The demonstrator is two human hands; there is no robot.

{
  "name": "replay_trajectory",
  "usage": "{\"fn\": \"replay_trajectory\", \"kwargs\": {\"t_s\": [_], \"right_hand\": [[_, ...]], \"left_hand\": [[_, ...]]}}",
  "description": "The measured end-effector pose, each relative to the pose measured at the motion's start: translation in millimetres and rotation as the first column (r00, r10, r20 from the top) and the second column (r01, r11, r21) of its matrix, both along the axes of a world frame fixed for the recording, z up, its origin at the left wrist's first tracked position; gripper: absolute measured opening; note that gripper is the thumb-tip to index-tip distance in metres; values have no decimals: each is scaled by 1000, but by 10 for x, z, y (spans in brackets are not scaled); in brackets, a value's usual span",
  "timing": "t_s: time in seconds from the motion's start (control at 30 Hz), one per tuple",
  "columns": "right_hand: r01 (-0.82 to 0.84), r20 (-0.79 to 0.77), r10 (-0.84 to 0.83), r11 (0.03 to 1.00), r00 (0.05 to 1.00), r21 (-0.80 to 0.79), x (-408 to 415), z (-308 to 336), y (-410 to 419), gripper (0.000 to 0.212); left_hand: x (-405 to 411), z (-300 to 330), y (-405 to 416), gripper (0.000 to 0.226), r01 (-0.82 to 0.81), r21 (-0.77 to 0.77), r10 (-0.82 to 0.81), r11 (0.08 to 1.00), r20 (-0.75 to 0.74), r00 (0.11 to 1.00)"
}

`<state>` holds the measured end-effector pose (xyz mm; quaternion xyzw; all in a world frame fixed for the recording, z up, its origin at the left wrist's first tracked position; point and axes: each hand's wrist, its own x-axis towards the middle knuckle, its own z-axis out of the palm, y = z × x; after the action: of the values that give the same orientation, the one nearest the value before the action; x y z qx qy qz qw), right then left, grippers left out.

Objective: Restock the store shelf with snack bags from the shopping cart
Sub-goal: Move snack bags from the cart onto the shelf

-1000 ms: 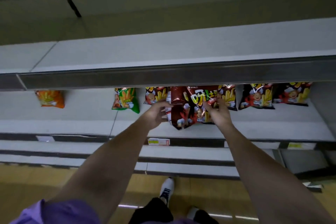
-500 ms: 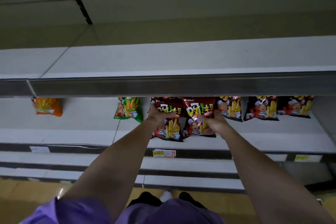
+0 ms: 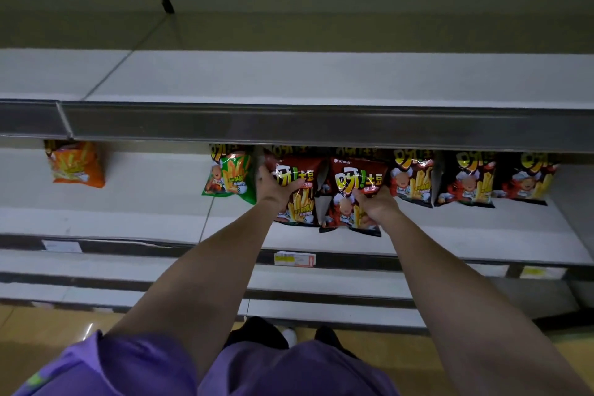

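Two dark red snack bags stand side by side on the white shelf (image 3: 450, 235). My left hand (image 3: 273, 185) grips the left red bag (image 3: 300, 202) at its left side, thumb across the front. My right hand (image 3: 374, 202) holds the right red bag (image 3: 350, 183) at its lower front, fingers curled on it. Both bags stand upright in front of an older row of bags. The shopping cart is out of view.
A green bag (image 3: 229, 175) stands left of my hands, an orange bag (image 3: 77, 164) far left. More red bags (image 3: 466, 180) line the right. The upper shelf's grey rail (image 3: 321, 125) overhangs the bag tops. A price tag (image 3: 294, 259) sits on the shelf edge.
The two red bags went from tilted and held together to standing apart, upright on the shelf. Both hands moved with them and still hold them. The camera has dipped toward the shelf.
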<state>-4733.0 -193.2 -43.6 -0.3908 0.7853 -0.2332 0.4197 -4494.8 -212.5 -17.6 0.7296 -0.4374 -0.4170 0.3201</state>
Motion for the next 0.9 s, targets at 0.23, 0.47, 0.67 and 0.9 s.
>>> {"fn": "replay_trajectory", "kwargs": {"t_s": [0.23,0.47,0.67,0.9], "right_hand": [[41,-154,-67,985,986,-165,12,244,153,91],[-326,-470,195,921,861,-215,66,305,359,39],[-464,-538,367,884,759,-51,265,225,296,33],[-507,-568,428,862,703,22,266,148,106,40]], "left_hand": [[-8,113,162,102,90,-75,-48,993,436,898],[-75,216,275,26,395,-95,-246,914,643,725],[-85,32,203,53,523,106,-468,846,618,632],[-199,-101,49,73,513,153,-471,844,669,575]]}}
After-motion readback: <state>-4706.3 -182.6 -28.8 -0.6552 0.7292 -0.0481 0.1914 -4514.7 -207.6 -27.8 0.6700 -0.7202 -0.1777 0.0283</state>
